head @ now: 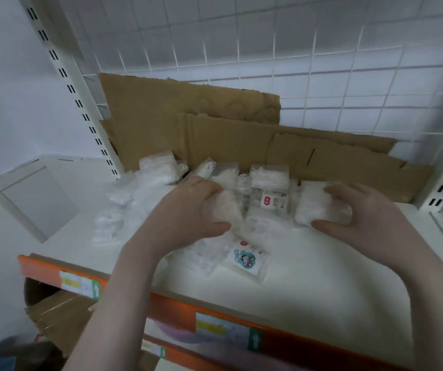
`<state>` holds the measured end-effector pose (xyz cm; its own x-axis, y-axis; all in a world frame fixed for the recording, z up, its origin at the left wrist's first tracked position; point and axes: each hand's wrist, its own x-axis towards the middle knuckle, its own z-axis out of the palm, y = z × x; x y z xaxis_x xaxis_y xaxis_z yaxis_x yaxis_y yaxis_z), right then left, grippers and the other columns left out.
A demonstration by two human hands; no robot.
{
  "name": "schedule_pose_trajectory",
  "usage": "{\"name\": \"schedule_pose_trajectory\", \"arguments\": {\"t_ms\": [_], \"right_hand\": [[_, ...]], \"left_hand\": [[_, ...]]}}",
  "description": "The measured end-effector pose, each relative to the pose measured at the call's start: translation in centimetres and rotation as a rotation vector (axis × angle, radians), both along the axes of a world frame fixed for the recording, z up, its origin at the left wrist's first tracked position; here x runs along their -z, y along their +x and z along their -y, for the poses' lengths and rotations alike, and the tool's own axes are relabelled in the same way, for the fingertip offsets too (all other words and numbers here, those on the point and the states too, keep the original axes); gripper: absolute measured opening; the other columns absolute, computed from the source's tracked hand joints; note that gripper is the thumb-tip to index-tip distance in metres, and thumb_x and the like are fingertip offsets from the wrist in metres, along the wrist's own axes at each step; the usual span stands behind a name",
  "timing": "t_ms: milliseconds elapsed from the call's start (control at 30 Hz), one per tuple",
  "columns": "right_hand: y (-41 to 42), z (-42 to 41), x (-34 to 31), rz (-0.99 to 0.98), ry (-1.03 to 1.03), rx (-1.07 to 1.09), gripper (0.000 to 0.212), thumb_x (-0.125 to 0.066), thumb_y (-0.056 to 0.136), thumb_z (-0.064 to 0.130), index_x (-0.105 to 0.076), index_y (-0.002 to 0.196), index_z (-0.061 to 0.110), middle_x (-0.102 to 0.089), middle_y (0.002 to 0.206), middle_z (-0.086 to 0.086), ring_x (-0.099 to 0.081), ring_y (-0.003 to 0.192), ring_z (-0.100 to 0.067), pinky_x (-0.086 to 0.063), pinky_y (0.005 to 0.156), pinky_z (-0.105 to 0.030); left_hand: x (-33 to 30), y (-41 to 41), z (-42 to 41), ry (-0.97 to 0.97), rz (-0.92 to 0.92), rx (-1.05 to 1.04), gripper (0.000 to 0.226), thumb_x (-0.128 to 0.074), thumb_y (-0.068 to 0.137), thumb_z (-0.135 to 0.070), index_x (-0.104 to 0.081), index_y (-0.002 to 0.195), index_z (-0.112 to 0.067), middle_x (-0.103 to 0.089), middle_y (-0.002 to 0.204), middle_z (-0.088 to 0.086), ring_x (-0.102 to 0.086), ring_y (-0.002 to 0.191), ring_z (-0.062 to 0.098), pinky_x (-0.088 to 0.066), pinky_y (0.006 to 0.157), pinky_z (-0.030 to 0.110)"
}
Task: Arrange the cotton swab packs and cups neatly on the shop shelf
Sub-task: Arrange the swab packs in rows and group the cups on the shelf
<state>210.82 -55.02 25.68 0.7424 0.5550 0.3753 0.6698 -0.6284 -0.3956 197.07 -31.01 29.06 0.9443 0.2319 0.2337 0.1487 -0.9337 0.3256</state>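
White shop shelf (pixel 308 263) here, with an orange front rail (pixel 215 307) carrying a couple of price labels (pixel 228 330). Behind it is a white wire grid panel (pixel 322 49), and torn brown cardboard sheets (pixel 215 124) lean against that grid along the back of the shelf. A slotted white upright (pixel 62 73) runs up the left side, and a small white box-like stand (pixel 30 199) sits on the surface left of it. Below the shelf on the left there's more cardboard (pixel 60 314), kinda blurry.

The cotton swab packs are mostly bunched in the middle toward the back: a clear pack with a red label (pixel 268 194) standing between the two hands, a loose heap of clear bags (pixel 124 207) off to the left, and a flat pack with a cartoon sticker (pixel 247 259) lying nearer the front edge, just below the left hand.

Left hand (pixel 188 210) has its grip curled round a soft white swab pack (pixel 225 204), fingers over the top, thumb underneath. Right hand (pixel 362 210) does the same to another white swab pack (pixel 314 207), which sits right of the red-label one. Can't make out any cups in this mess
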Motion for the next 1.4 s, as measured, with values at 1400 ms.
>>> {"name": "schedule_pose_trajectory", "arguments": {"t_ms": [1400], "right_hand": [[-12.3, 56.2, 1.7, -0.05, -0.053, 0.564, 0.063, -0.076, 0.071, 0.038, -0.057, 0.125, 0.011, -0.06, 0.115, -0.011, -0.054, 0.109, -0.028, -0.039, 0.092, -0.033]], "left_hand": [[3.0, 2.3, 53.0, 0.023, -0.087, 0.604, 0.093, -0.044, 0.053, -0.066, -0.049, 0.133, -0.02, -0.049, 0.118, -0.001, -0.048, 0.111, 0.015, -0.029, 0.084, 0.017]]}}
